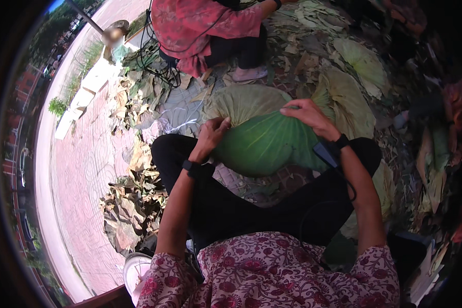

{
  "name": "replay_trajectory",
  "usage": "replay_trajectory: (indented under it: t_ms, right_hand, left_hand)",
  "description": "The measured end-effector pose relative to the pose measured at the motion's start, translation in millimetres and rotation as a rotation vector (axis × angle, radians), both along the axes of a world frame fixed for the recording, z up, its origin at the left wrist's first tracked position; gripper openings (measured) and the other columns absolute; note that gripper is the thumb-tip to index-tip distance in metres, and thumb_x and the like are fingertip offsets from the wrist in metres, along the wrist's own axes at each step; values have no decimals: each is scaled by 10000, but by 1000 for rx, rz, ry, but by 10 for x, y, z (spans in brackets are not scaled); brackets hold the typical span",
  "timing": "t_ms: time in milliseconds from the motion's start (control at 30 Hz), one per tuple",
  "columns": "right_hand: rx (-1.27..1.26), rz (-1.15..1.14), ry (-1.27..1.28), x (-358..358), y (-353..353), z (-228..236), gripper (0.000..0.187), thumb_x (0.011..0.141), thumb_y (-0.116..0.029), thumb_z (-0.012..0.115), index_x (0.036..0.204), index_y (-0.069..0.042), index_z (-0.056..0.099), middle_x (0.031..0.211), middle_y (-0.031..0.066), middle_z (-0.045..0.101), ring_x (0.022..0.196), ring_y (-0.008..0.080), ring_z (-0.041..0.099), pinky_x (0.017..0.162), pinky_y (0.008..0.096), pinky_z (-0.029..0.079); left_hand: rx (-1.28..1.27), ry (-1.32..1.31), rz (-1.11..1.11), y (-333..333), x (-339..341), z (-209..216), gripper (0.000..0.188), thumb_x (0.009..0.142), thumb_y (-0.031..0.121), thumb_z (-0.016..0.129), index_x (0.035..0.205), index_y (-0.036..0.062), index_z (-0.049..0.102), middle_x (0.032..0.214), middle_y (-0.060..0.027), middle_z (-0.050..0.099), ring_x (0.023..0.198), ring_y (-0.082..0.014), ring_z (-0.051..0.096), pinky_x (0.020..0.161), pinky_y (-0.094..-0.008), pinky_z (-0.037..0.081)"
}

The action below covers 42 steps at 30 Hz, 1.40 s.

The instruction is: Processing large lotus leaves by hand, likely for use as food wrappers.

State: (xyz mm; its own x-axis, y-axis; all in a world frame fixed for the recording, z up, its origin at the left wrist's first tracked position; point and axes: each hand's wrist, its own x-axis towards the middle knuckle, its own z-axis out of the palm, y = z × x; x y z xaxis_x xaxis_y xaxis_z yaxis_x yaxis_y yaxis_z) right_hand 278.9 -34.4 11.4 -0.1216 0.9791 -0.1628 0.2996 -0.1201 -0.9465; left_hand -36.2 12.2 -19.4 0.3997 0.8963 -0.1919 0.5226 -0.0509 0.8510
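A big green lotus leaf (267, 146) is stretched between my hands, above my knees, its pale veins fanning out. My left hand (212, 135) pinches its left edge, fingers closed. On the upper right edge, my right hand (311, 118) grips the leaf with thumb and fingers together. Just beyond lies a paler, yellowish-green leaf (246, 100) on the ground, partly covered by the one I hold. More large faded leaves (350, 100) spread out to the right of my right hand.
Dry brown leaf scraps (131, 208) are heaped by my left knee. White string (177, 120) lies on the paving ahead. A person in a red patterned top (195, 31) squats close in front, with black cables behind. A white bucket (134, 271) stands at my left side.
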Motion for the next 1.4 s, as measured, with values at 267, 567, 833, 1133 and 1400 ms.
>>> replay_trajectory:
  t_ms: [267, 567, 833, 1133, 1400]
  right_hand:
    - [89, 115, -21, -321, 228, -58, 339, 824, -278, 664, 924, 46, 659, 736, 37, 599, 713, 83, 515, 655, 265, 423]
    - [269, 196, -365, -685, 275, -19, 216, 749, -192, 680, 891, -29, 681, 834, 144, 680, 795, 286, 662, 733, 351, 504]
    - [193, 386, -392, -974, 322, -332, 161, 768, -120, 677, 877, -7, 641, 782, 116, 669, 738, 222, 657, 678, 345, 498]
    - [434, 318, -336, -1003, 316, -514, 181, 782, -116, 640, 919, 1, 626, 792, 135, 636, 773, 282, 633, 693, 367, 485]
    - [444, 273, -472, -1015, 172, -314, 146, 775, -146, 624, 840, -17, 608, 788, 170, 632, 780, 370, 614, 676, 445, 475]
  left_hand:
    - [241, -93, -171, -67, 313, 89, 312, 908, 272, 587, 938, -36, 628, 763, -122, 637, 723, -167, 593, 679, -323, 465]
    - [340, -35, -90, -122, 237, -85, 133, 851, 127, 591, 927, 20, 612, 783, -139, 626, 736, -271, 623, 674, -353, 470]
    - [437, 37, -170, -259, 217, -133, 202, 786, 146, 596, 945, 23, 609, 811, -195, 622, 809, -374, 618, 684, -412, 472]
    - [449, 88, -75, -237, 180, -96, 149, 846, 144, 548, 919, 25, 600, 829, -198, 621, 824, -390, 607, 692, -438, 468]
    - [652, 247, -151, -235, 219, -251, 134, 790, 112, 557, 889, 22, 573, 815, -175, 590, 794, -382, 607, 680, -440, 480]
